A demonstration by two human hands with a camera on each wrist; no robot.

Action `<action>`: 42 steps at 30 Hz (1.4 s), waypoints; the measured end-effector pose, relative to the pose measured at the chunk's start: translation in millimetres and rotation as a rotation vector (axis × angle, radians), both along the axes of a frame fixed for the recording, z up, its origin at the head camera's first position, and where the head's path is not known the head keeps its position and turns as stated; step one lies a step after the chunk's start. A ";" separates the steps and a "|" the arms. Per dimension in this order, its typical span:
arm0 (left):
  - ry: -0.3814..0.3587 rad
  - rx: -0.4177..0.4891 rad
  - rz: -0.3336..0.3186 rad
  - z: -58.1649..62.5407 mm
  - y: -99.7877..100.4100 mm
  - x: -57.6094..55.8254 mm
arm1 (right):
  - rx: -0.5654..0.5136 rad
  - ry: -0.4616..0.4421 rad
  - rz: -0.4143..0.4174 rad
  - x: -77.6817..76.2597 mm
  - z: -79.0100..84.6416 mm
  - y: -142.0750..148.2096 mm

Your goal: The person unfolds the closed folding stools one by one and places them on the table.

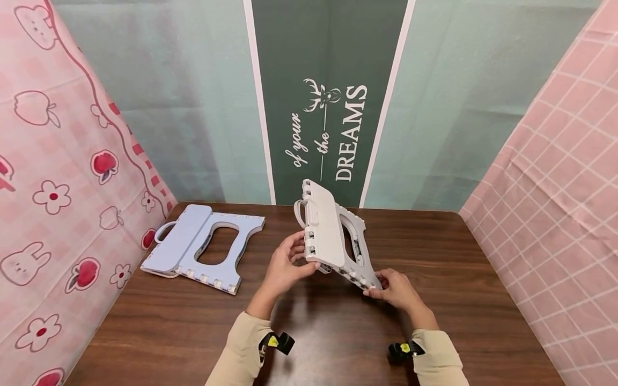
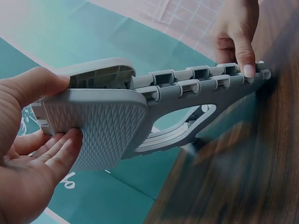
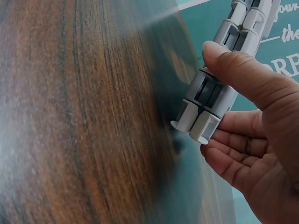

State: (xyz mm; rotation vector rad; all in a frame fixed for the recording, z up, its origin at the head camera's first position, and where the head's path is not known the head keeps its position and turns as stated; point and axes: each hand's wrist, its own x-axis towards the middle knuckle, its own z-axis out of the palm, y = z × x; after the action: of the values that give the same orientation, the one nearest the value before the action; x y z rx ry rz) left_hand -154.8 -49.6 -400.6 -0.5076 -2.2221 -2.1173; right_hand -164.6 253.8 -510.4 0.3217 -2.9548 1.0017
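Observation:
A grey-white folding step stool [image 1: 324,221], folded nearly flat, is tilted above the table between the two hands. My left hand [image 1: 286,266] grips its top panel, the thumb over the edge and the fingers against the textured face [image 2: 100,126] in the left wrist view. At the leg end, my right hand [image 1: 396,288] pinches the hinged corner [image 3: 205,100]; its thumb lies across the hinges in the right wrist view. To the left, a light blue folding step stool [image 1: 181,238] lies folded on the table, its carry handle toward the left.
The dark wood-grain table [image 1: 449,321] extends around both stools. Behind it hangs a green cloth [image 1: 193,107] with white lettering. Pink patterned cloths stand at the left [image 1: 72,177] and right [image 1: 555,214] sides.

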 end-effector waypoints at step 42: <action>0.199 -0.097 -0.072 1.5 47.6 -31.6 | -0.170 -0.169 0.086 -6.3 7.0 16.6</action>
State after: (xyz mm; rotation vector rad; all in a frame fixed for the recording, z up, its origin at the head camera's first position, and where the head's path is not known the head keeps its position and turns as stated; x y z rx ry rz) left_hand -186.4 -2.0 -399.1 -0.7785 -2.2323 -1.9015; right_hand -170.9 270.4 -503.5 0.3816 -2.9954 1.3449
